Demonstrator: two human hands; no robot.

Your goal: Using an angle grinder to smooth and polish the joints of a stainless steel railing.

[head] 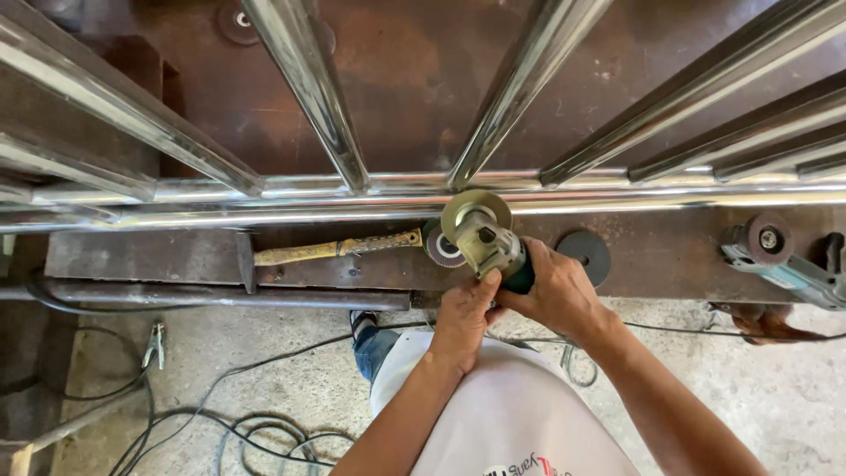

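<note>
Steel rail (264, 214), angle grinder (483, 236) against it — left hand (463, 319), right hand (553, 293) both gripping grinder

A single head-worn camera looks steeply down and forward from above the person's chest, close to the work. The desk (176, 256) edge runs across mid-frame, the polished steel railing (352, 189) fans out above it, and the concrete floor (264, 370) fills the bottom; no second view shares the scene
</note>
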